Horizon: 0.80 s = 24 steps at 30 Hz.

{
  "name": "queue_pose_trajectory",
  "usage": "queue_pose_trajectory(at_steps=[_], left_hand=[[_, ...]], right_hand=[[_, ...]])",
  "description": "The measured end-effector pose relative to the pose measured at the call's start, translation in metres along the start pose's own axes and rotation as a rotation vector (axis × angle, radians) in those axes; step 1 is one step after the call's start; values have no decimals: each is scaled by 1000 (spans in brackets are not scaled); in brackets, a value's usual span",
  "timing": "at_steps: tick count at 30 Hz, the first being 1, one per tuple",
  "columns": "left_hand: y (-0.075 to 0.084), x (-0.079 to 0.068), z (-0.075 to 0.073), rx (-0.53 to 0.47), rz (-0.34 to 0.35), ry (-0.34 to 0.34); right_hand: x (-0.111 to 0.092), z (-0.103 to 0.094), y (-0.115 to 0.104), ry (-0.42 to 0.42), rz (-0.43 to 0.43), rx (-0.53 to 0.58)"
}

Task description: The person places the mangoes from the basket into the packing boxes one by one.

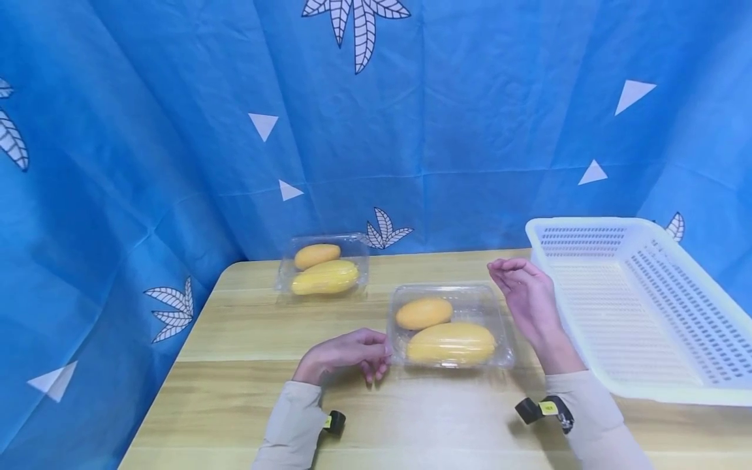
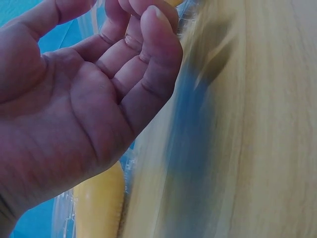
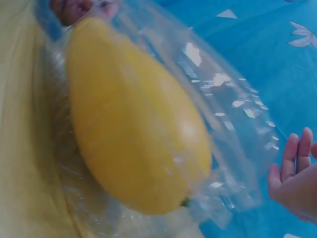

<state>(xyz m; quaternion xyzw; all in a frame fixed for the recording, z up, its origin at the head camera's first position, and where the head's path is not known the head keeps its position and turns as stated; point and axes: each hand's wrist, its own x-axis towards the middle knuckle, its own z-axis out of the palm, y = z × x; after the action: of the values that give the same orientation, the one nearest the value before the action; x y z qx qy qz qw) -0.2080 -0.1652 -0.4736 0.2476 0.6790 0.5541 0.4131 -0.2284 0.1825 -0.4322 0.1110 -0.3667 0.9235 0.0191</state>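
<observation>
A clear plastic box (image 1: pixel 478 307) lies on the table, holding a small orange-yellow mango-like fruit (image 1: pixel 424 313) and a larger yellow oblong fruit (image 1: pixel 451 343). At its left front corner, my left hand (image 1: pixel 351 352) pinches the edge between thumb and index finger; its other fingers curl loosely underneath, as the left wrist view shows. To the box's right, my right hand (image 1: pixel 525 297) is raised with relaxed fingers, apart from the plastic and holding nothing. The large fruit (image 3: pixel 133 124) fills the right wrist view behind the clear plastic.
Behind and to the left stands another clear plastic box (image 1: pixel 360 248) with two similar yellow fruits. A white perforated plastic basket (image 1: pixel 546 287) occupies the right side, close to my right forearm. A blue patterned cloth (image 1: pixel 470 130) hangs behind the wooden table (image 1: pixel 252 385).
</observation>
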Motion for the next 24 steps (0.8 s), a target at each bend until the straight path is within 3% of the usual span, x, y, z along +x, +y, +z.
queue_pose_trajectory(at_steps=[5,8,10,14,15,16,18,21,24], left_hand=[[1,1,1,-1,-10,0],[0,1,1,-1,-14,5],[0,1,1,-4,-13,3],[0,-2,2,-5,-3,7],[0,-3,2,-5,-2,8],[0,-3,3,-3,-1,8],[0,-3,3,0,1,12],[0,-3,2,1,4,10],[0,-3,2,3,5,7]], right_hand=[[3,-19,-12,2,153,160],[3,-24,-14,28,188,207],[0,-21,-10,47,112,53],[-4,-1,7,126,-131,-501],[-5,4,11,152,-173,-598],[-7,7,15,143,-187,-611],[-9,12,17,90,-147,-490],[-13,10,14,-14,-22,-193],[-12,5,4,-67,107,94]])
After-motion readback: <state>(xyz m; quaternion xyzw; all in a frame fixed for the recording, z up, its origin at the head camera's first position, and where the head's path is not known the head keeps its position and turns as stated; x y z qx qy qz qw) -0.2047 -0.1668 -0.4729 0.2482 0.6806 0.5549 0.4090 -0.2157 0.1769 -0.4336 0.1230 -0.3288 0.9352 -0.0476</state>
